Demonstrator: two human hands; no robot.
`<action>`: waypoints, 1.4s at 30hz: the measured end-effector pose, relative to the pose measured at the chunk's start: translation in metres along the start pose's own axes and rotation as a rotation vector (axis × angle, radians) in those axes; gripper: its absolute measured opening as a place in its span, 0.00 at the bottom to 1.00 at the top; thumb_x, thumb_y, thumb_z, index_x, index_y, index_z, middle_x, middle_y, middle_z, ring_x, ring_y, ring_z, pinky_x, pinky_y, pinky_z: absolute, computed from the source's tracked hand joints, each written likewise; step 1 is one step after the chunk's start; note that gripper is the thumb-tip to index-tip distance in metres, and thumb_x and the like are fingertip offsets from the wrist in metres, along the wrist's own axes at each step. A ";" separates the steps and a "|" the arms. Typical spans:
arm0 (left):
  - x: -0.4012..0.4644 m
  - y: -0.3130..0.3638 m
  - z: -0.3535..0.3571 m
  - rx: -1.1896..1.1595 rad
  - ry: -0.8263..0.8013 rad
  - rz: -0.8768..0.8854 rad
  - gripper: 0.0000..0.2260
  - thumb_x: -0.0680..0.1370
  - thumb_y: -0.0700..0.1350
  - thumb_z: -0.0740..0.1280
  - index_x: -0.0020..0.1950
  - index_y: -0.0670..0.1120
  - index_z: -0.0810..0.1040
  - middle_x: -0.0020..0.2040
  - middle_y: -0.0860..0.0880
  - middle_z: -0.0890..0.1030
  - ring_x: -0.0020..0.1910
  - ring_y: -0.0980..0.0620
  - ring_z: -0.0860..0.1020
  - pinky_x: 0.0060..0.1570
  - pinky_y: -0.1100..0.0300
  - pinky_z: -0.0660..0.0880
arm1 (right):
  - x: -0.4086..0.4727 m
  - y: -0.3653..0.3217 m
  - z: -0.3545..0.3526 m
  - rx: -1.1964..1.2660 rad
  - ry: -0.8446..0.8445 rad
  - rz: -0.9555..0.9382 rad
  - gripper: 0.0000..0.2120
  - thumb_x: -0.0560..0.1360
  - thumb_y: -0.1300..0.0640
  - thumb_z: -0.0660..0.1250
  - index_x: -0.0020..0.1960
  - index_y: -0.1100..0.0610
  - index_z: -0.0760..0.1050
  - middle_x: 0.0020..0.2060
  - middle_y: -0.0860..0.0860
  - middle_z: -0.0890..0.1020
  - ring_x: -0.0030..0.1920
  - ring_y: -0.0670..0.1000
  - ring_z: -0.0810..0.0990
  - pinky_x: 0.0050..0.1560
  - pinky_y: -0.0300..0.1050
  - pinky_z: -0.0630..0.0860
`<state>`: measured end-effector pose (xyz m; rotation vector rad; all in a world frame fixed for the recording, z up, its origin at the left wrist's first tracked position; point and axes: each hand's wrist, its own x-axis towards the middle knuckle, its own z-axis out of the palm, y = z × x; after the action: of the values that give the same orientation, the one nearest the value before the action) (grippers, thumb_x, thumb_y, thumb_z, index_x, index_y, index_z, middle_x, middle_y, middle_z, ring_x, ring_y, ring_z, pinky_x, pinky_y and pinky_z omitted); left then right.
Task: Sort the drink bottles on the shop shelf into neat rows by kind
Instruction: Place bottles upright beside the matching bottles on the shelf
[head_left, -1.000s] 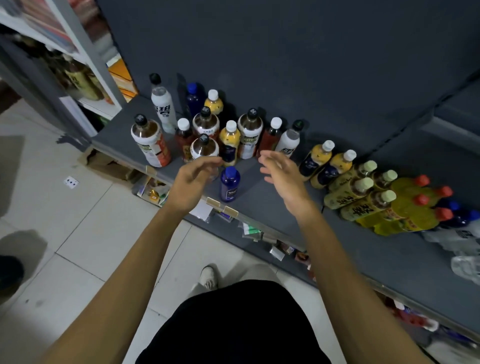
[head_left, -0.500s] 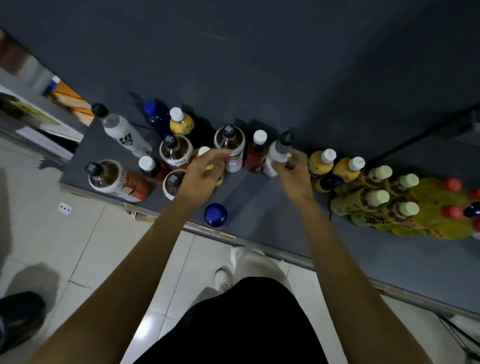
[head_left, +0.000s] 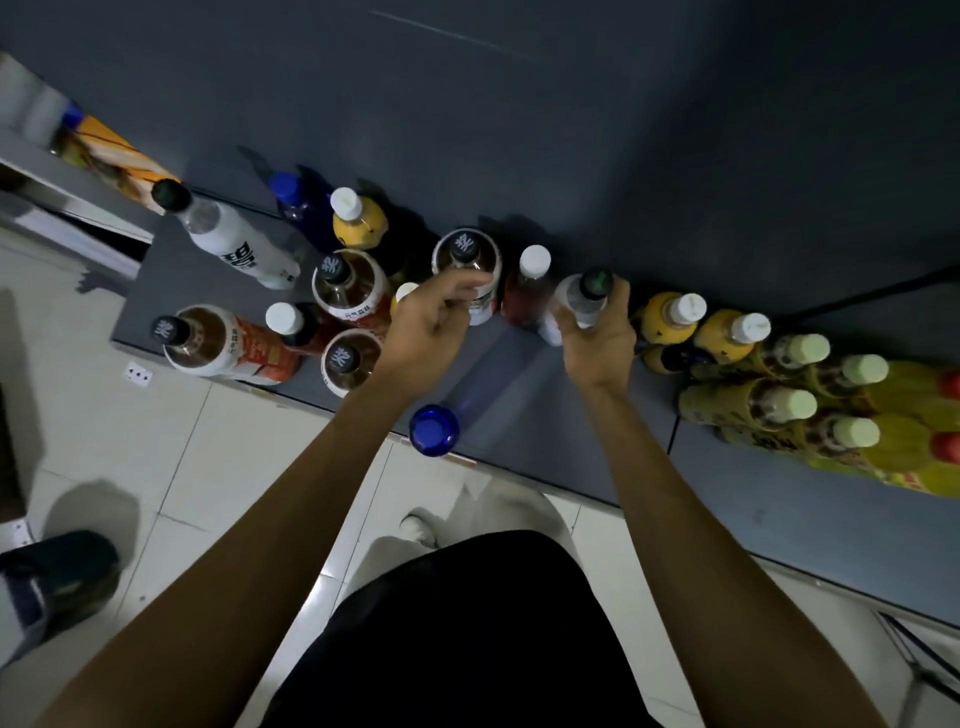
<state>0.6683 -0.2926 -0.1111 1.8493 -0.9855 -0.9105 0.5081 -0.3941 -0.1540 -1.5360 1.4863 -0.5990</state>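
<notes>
Mixed drink bottles stand on a dark grey shelf (head_left: 519, 395). My right hand (head_left: 597, 338) is wrapped around a white bottle with a black cap (head_left: 582, 299). My left hand (head_left: 431, 322) grips a yellow bottle with a white cap (head_left: 405, 293), mostly hidden by the fingers, right in front of a black-capped tea bottle (head_left: 467, 260). A red bottle with a white cap (head_left: 530, 286) stands between my hands. Other tea bottles (head_left: 345, 283) stand to the left. A blue-capped bottle (head_left: 434, 428) stands alone at the front edge.
Yellow bottles in rows (head_left: 769, 374) with red-capped ones (head_left: 945, 441) fill the right side. A tall white bottle (head_left: 234, 239) and a blue bottle (head_left: 293, 200) stand at the back left. Tiled floor (head_left: 182, 467) lies below the shelf edge, with a dark object (head_left: 57, 571) at left.
Both hands reached forward from above the shelf front into the bottle cluster and closed, the right on the white bottle, the left on the yellow one. The view tipped downward.
</notes>
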 end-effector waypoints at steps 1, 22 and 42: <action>-0.002 0.002 0.000 -0.019 -0.009 0.008 0.18 0.77 0.30 0.57 0.61 0.46 0.77 0.56 0.50 0.80 0.58 0.58 0.77 0.53 0.67 0.74 | -0.005 -0.003 -0.004 -0.021 0.006 -0.021 0.27 0.73 0.54 0.73 0.69 0.57 0.67 0.61 0.51 0.79 0.60 0.51 0.76 0.53 0.36 0.69; -0.174 0.031 -0.142 -0.123 0.107 0.384 0.28 0.77 0.49 0.69 0.74 0.52 0.61 0.68 0.54 0.71 0.66 0.57 0.69 0.66 0.57 0.69 | -0.239 -0.181 0.037 0.368 -0.187 -0.551 0.12 0.75 0.55 0.71 0.57 0.55 0.76 0.47 0.46 0.84 0.50 0.44 0.82 0.49 0.40 0.78; -0.159 -0.078 -0.257 -0.245 0.505 -0.060 0.35 0.72 0.43 0.75 0.69 0.46 0.56 0.63 0.52 0.67 0.61 0.55 0.70 0.56 0.70 0.71 | -0.186 -0.201 0.230 0.404 -0.544 -0.052 0.07 0.78 0.49 0.66 0.52 0.52 0.76 0.50 0.54 0.84 0.49 0.54 0.84 0.55 0.60 0.79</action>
<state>0.8423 -0.0414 -0.0472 1.7776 -0.4863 -0.5261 0.7750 -0.1786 -0.0531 -1.2851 0.8544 -0.4297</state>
